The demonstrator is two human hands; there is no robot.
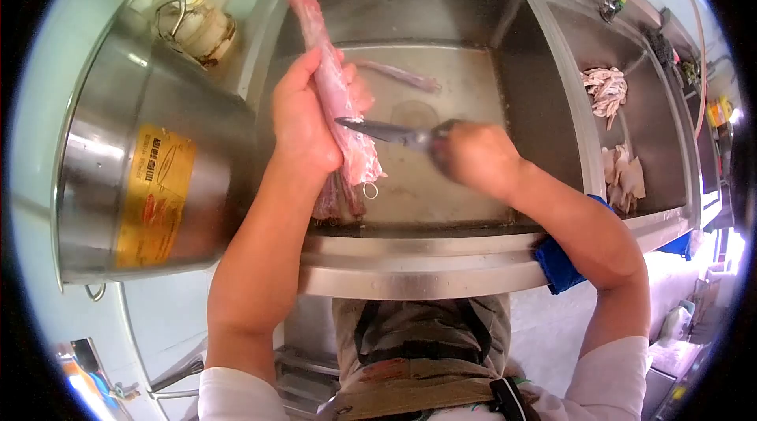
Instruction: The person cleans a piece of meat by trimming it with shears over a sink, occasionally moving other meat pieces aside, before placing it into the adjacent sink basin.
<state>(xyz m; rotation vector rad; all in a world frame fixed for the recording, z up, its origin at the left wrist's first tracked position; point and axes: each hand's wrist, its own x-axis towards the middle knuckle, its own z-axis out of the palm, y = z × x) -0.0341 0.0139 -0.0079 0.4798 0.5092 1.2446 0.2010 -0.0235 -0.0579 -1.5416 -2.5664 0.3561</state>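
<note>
As we lean over the steel sink (pixel 473 208), our left hand (pixel 303 117) is wrapped around a long pink meat strip (pixel 331 78), fingers and thumb closed on its middle. The strip runs from twelve o'clock, above the back wall of the basin, down to six o'clock, where its ragged lower end hangs over the front rim. Our right hand (pixel 473 157), slightly blurred, is clenched about the handles of the kitchen scissors (pixel 386 132). The dark blades point toward nine o'clock, and their tip meets the strip just below the left thumb. We cannot tell whether the blades are parted.

A second strip (pixel 398 74) lies flat on the basin floor at one o'clock of the left hand. A large steel pot (pixel 150 176) with a yellow label lies tilted at nine o'clock, just beside the left forearm. The neighbouring basin (pixel 670 145), at three o'clock, holds two heaps of pale pieces (pixel 605 90). A blue cloth (pixel 556 263) rests on the front ledge under the right forearm.
</note>
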